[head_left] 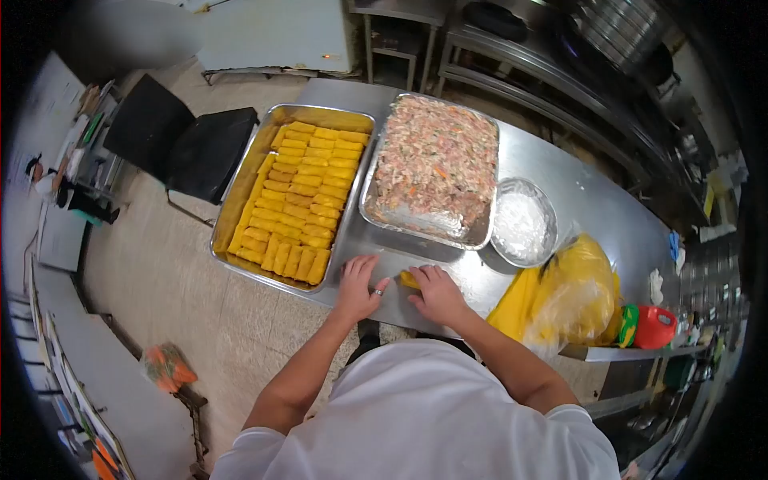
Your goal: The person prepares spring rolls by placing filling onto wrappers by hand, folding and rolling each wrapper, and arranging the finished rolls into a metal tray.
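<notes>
My left hand [359, 290] rests on the steel table [372, 254] with its fingers apart and a ring on one finger; nothing shows in it. My right hand [439, 294] is closed around a small yellow roll [409, 279], whose left end sticks out. Above my left hand, a deep metal tray [226, 210] holds rows of yellow rolls [305, 186]. A second metal tray [485, 237] beyond my hands holds a chopped pink and white mixture [438, 160]. To its right stands a round bowl [552, 232] with white contents [521, 218].
Yellow sheets [514, 304] and a clear plastic bag [572, 300] lie right of my right hand. Farther right stands a red container [655, 326]. A black chair [204, 152] is beside the left tray. A person [68, 188] is at the far left.
</notes>
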Tool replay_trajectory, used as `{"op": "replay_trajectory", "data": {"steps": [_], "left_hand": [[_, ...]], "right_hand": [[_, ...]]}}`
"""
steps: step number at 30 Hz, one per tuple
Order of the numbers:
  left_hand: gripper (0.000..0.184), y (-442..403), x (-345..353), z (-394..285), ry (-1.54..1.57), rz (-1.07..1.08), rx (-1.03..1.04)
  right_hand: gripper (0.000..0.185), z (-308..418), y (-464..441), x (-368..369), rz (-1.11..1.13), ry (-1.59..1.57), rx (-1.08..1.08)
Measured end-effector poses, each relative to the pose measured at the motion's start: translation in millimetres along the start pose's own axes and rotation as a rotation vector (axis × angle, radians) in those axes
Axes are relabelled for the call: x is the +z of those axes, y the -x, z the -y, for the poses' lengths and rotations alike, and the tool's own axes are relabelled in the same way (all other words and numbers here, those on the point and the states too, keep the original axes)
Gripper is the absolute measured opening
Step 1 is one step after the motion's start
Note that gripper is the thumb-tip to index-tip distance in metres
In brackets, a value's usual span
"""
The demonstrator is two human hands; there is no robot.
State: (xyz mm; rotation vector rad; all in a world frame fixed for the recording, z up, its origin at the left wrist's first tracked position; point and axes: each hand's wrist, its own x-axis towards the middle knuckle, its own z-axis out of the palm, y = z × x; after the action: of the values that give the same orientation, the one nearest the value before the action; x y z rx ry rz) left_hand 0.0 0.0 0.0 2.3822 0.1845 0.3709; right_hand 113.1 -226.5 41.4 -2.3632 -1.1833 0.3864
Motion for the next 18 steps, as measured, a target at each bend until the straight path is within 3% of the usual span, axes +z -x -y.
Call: {"op": "replay_trajectory", "data": {"steps": [2,3,5,6,9,14,18], "left_hand": [[0.053,4.8,-9.8,9.8,-0.016,-0.015,-0.040],[0.053,7.7,33.5,-12.5,0.111,-0.058,-0.076],[0.051,11.3,15.3,3.3,0.088,-0.088,-0.111],[0.050,12.2,3.9,10.4,0.072,-0.118,-0.111],[0.047,11.2,0.4,8.0,0.138,-0.105,-0.192],[0.043,12.3,-4.2,6.8,0.118,-0.079,-0.148],[0.047,14.1,1.6,10.4,0.148,-0.075,-0.152]], "right_hand": [[0.065,2.8,-19.7,17.4,0.076,0.065,-0.014],[0.060,-24.6,3.2,-4.9,0.070,0.094,0.039],[0.050,-27.5,-11.0,19.2,-0.075,-0.086,0.060],[0.037,-16.6,-22.5,22.2,0.012,-0.501,0.270],[0.031,-4.2,-44.4,-1.0,0.202,-1.420,0.720],[0.012,76.2,-124.8,-27.6,0.308,-1.255,0.402],[0.019,147.7,-214.4,-20.4,0.434,-0.843,0.121]]}}
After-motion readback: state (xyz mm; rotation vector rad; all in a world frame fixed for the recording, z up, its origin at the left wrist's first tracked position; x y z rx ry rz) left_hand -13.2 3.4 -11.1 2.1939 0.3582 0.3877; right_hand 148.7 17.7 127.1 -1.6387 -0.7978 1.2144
